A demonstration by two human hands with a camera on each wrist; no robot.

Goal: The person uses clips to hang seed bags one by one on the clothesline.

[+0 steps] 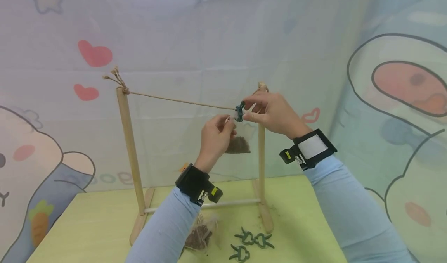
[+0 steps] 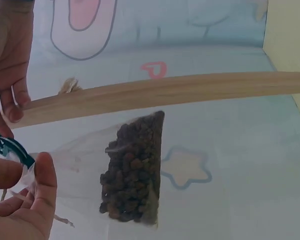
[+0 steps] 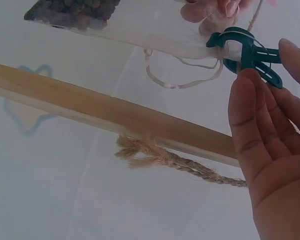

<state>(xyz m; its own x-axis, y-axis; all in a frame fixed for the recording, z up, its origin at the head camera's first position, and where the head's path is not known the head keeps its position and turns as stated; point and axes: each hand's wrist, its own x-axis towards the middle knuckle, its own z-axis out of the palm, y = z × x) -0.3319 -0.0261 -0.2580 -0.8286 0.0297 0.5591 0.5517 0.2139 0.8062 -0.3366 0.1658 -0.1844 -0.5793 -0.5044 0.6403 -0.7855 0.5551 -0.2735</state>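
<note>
The green clip is sitting between the pinching finger and thumb of the right hand. The left hand is pinching a clear bag just beside those fingers. Brown bits are hanging below them, and a rope is stretching close by.

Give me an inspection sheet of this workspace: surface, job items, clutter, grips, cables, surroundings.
Surface: yellow-green tabletop.
Job items: wooden frame with a strung rope; raised bag of dark brown pieces; raised clip, green, at that bag's neck, its hold on the rope unclear; three loose clips and a second bag on the tabletop.
Clutter: small specks near the frame's right foot.
Left grip: pinches the raised bag's top.
Right grip: holds the raised clip.
Cables: nothing seen.
Surroundings: cartoon-printed backdrop.
</note>
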